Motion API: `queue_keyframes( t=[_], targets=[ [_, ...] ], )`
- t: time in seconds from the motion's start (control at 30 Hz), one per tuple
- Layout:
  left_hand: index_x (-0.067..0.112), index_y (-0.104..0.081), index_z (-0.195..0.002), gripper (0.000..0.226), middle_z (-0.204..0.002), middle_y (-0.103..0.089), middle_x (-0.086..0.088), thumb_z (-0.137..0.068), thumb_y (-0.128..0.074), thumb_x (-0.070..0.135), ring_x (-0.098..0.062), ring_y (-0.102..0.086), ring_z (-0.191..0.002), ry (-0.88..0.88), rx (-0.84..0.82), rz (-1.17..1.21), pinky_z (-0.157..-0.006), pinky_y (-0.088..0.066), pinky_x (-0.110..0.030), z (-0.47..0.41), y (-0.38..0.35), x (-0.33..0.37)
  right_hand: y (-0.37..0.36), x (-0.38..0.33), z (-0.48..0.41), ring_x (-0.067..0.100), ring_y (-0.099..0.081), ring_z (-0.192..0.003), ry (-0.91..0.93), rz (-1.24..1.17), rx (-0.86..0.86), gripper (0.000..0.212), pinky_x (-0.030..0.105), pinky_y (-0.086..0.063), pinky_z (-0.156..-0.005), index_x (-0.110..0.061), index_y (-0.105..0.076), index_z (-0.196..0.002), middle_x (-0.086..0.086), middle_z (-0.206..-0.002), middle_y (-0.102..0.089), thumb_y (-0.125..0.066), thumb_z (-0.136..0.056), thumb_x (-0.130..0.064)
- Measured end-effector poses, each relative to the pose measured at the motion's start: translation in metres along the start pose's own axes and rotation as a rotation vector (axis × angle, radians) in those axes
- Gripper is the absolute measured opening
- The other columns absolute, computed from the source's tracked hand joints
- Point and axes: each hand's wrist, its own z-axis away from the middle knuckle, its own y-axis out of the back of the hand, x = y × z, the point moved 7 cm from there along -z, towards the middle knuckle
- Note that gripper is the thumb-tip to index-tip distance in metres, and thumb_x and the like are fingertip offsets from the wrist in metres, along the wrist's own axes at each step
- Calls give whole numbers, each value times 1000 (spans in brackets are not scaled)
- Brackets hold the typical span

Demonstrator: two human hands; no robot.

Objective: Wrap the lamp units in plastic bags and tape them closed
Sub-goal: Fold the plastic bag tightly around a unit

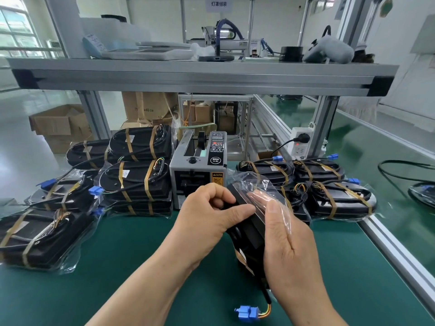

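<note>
A black lamp unit (pixel 248 229) stands on end between my hands above the green mat (pixel 131 255). My left hand (pixel 207 215) grips its upper left edge with curled fingers, thumb across the top. My right hand (pixel 286 243) lies against the unit's right side and pinches the clear plastic bag (pixel 261 184) that covers the unit's top. The unit's cable hangs below and ends in a blue connector (pixel 247 312) resting on the mat.
A grey tape dispenser (pixel 197 168) stands just behind my hands. Several bagged, taped lamp units are stacked at the left (pixel 136 182) and lie at the right (pixel 339 201). An aluminium shelf (pixel 202 76) spans overhead; a power strip (pixel 301 142) hangs on the right post.
</note>
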Motion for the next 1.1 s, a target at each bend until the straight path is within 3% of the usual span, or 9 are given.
queue_keyframes(
  t=[0.13,0.23,0.33,0.53,0.63,0.77,0.93,1.0,1.1],
  targets=[
    [19,-72,-68,18,-66,-58,2,-64,-89,25,-10,-51,-64,26,24,109,-61,-46,-18,-6,3,-3,0,3,-2,17,-66,-68,-18,-35,-13,44,34,-55,-62,-29,-73,-96,0,-76,-71,-33,-97,-48],
    [13,-72,-69,15,-69,-62,-6,-71,-87,17,-18,-54,-67,54,60,142,-69,-48,-31,-9,5,-8,2,-1,-1,19,-61,-66,9,-28,-1,42,26,-49,-57,-30,-72,-90,6,-75,-68,-34,-98,-46],
    [17,-72,-69,15,-68,-62,-3,-73,-86,19,-15,-55,-66,55,75,131,-70,-49,-32,-8,6,-10,2,-3,1,23,-62,-71,25,-23,-11,41,33,-50,-64,-32,-71,-93,10,-79,-68,-33,-98,-46],
    [26,-72,-100,58,-97,-74,2,-52,-85,56,-11,-65,-85,196,30,143,-71,-45,-25,-1,2,-24,4,-1,0,-1,-68,-98,71,-72,7,39,11,-50,-78,-37,-71,-111,-22,-99,-74,-33,-100,-38],
    [28,-79,-91,34,-89,-77,5,-63,-84,46,-11,-70,-83,63,-1,102,-73,-53,-21,-2,3,-5,3,6,0,1,-66,-111,103,-104,48,39,17,-51,-91,-30,-68,-120,-22,-113,-72,-34,-103,-34],
    [36,-75,-96,33,-92,-67,20,-66,-83,47,0,-64,-84,-207,86,-232,-79,-51,-22,-9,22,28,-8,19,2,3,-57,-128,120,-240,-19,37,14,-43,-103,-23,-59,-133,-22,-131,-64,-44,-99,-20],
    [33,-72,-104,33,-102,-63,15,-74,-86,31,-5,-62,-95,-324,4,-351,-84,-52,-26,10,16,19,-13,45,22,14,-64,-122,-60,-488,-101,50,18,-50,-96,-15,-60,-128,-7,-126,-71,-64,-84,11],
    [35,-71,-106,36,-108,-62,16,-73,-84,37,-8,-63,-101,-375,7,-349,-85,-50,-22,22,15,12,-7,50,28,18,-70,-111,-120,-420,-78,57,22,-55,-91,-21,-70,-119,-2,-118,-75,-65,-81,20],
    [33,-73,-111,41,-110,-62,17,-71,-77,44,-6,-62,-102,-451,34,-364,-85,-47,-14,40,12,8,3,45,30,10,-71,-105,-132,-160,-56,57,22,-55,-90,-37,-74,-109,-7,-114,-75,-74,-80,12]
  ],
)
